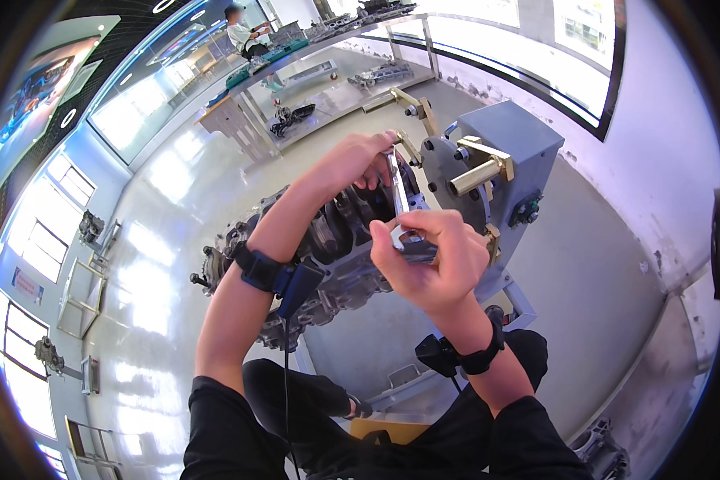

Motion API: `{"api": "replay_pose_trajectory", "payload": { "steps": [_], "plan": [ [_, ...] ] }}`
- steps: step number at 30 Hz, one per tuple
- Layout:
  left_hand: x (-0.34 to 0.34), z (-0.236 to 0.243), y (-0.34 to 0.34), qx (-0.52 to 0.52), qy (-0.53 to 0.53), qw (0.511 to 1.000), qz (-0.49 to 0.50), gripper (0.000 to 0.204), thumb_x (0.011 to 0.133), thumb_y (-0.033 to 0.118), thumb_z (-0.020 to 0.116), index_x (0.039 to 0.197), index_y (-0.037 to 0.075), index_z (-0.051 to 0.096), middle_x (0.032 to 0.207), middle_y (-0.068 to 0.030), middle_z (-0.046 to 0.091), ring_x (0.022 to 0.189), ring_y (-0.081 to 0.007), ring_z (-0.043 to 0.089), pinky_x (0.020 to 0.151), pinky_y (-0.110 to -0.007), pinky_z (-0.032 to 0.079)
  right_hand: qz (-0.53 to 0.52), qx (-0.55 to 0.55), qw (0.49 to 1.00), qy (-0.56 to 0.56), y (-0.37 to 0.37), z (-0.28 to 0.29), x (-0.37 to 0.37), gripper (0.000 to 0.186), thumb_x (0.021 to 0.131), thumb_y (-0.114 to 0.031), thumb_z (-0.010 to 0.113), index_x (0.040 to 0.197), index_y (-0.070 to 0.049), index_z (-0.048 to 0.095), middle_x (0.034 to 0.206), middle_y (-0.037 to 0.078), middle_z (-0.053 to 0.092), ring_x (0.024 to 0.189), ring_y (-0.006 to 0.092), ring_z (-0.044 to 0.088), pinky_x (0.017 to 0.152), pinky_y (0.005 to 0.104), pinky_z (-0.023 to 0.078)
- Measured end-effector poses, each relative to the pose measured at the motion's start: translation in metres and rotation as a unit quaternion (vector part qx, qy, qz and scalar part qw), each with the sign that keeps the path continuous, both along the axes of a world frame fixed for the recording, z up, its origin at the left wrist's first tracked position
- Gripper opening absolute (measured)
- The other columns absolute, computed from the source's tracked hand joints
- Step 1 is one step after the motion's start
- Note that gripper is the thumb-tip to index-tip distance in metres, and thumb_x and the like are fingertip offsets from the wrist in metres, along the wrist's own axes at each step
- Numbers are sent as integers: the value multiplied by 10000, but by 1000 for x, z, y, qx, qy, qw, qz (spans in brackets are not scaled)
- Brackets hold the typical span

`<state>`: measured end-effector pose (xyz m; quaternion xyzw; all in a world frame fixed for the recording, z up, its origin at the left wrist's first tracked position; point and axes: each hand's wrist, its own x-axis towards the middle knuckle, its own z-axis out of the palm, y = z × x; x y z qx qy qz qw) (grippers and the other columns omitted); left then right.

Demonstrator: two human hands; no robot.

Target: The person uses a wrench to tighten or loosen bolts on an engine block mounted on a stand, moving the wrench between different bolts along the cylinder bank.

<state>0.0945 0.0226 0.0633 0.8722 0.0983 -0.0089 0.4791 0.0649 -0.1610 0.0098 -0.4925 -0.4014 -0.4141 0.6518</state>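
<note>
A shiny combination wrench (399, 188) points away from me over the right end of an engine block (328, 232). My right hand (440, 260) pinches its near end between thumb and fingers, by the open jaw. At the far end, my left hand (364, 164) is closed around the wrench, beside a brass-coloured mounting arm (409, 149). What the far end of the wrench sits on is hidden by the left fingers. The block is held at its right side to the round plate (448, 180) of a grey engine stand (508, 148).
More brass-coloured arms (476, 178) stick out from the plate. Beyond is a metal workbench (328, 36) with parts on it and a lower shelf, and a seated person (246, 36) at the far left of it. Black devices with cables are strapped to my forearms. A window wall stands right.
</note>
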Motion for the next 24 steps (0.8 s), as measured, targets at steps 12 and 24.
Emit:
{"api": "replay_pose_trajectory", "payload": {
  "steps": [12, 24],
  "plan": [
    [0, -3, 2, 44, -16, 998, -44, 252, 955, 190, 548, 1044, -10, 674, 741, -10, 636, 609, -62, 534, 553, -228, 422, 50, -61, 996, -35, 17, -10, -18, 300, 673, -107, 876, 796, -16, 618, 595, 23, 633, 465, 130, 624, 460, 213, 465],
    [0, -4, 1, 46, -30, 998, -40, 255, 971, 202, 542, 1036, -6, 674, 746, -2, 636, 618, -54, 523, 558, -227, 422, 35, -13, 999, -24, 10, -6, -9, 219, 710, -58, 779, 873, 3, 647, 697, 51, 665, 494, 136, 616, 500, 215, 470]
  ]
}}
